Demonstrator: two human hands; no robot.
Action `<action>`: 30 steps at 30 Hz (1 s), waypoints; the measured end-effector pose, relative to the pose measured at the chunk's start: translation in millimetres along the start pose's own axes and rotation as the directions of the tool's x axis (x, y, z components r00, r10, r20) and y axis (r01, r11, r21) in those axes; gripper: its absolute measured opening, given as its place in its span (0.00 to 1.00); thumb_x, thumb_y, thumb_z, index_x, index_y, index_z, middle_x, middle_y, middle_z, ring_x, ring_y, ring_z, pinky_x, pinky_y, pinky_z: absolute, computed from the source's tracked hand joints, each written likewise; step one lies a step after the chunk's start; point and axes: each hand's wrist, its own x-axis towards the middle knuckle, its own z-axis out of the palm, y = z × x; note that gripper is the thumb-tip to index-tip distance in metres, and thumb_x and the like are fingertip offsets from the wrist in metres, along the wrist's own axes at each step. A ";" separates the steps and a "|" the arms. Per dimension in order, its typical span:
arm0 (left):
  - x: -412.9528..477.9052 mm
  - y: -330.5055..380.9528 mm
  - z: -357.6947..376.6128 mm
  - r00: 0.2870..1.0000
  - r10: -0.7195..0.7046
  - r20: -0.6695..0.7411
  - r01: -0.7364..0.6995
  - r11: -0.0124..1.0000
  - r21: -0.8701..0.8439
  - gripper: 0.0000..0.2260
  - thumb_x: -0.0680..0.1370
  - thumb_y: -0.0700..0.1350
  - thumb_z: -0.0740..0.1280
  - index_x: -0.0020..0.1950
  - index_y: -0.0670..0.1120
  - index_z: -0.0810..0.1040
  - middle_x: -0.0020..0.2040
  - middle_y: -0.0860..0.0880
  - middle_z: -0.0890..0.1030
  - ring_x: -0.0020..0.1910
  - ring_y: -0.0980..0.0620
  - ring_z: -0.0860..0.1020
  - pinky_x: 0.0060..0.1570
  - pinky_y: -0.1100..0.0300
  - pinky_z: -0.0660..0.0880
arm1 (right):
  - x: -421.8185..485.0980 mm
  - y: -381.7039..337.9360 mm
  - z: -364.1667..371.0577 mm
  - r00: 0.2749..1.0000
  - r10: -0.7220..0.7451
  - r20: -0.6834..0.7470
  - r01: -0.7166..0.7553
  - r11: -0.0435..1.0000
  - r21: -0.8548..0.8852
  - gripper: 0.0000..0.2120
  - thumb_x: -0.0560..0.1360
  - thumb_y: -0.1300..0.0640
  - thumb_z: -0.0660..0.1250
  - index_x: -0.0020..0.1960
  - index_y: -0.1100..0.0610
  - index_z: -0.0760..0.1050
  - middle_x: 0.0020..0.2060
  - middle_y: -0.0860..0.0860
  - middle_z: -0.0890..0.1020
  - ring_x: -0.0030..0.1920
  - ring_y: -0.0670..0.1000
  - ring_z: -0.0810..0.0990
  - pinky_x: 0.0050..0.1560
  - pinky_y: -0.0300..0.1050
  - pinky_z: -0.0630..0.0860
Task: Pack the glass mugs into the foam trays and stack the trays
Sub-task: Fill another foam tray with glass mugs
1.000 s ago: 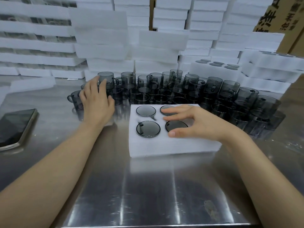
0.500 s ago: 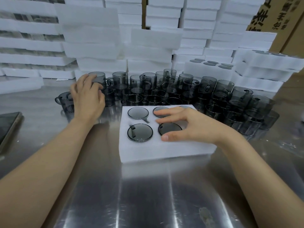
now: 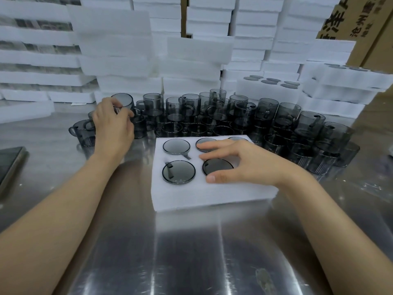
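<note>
A white foam tray lies on the steel table in front of me, with several smoked-glass mugs set upside down in its holes. My right hand rests on the tray's right half, fingers spread over the mug bases. Behind the tray stands a crowd of loose grey glass mugs, some stacked. My left hand is at the left end of that crowd, fingers curled round a tilted mug lifted above the others.
Stacks of white foam trays wall off the back of the table. Filled trays sit at the back right beside cardboard boxes. A dark phone lies at the left edge. Bare steel table stretches toward me.
My left hand has moved from lying over the mugs to gripping one and tilting it up. The right hand stays on the tray. The view has shifted slightly left.
</note>
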 end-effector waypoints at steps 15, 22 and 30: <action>-2.9 79.6 -53.2 0.697 0.603 -0.388 -0.689 0.713 -0.130 0.07 0.76 0.42 0.73 0.46 0.46 0.74 0.42 0.48 0.84 0.42 0.50 0.82 0.46 0.55 0.69 | 7.2 -4.6 2.8 0.848 -0.089 -0.523 0.169 0.980 0.106 0.27 0.70 0.58 0.75 0.66 0.47 0.73 0.58 0.41 0.78 0.47 0.43 0.78 0.51 0.39 0.77; -18.7 115.1 -70.7 0.545 0.776 -0.317 -0.821 0.571 -0.013 0.08 0.73 0.31 0.70 0.38 0.43 0.81 0.41 0.49 0.83 0.40 0.49 0.82 0.37 0.56 0.72 | 10.1 2.0 4.6 0.756 -0.303 -0.580 0.251 0.953 -0.171 0.40 0.69 0.55 0.75 0.76 0.48 0.59 0.56 0.40 0.70 0.39 0.44 0.69 0.44 0.30 0.68; -19.4 112.4 -63.8 0.538 0.729 -0.423 -0.815 0.577 -0.043 0.04 0.77 0.36 0.70 0.44 0.42 0.83 0.49 0.48 0.85 0.50 0.47 0.82 0.44 0.54 0.77 | 9.2 -1.0 8.8 0.699 -0.376 -0.608 0.256 0.926 -0.278 0.13 0.72 0.57 0.73 0.56 0.56 0.79 0.59 0.51 0.73 0.47 0.47 0.77 0.48 0.36 0.73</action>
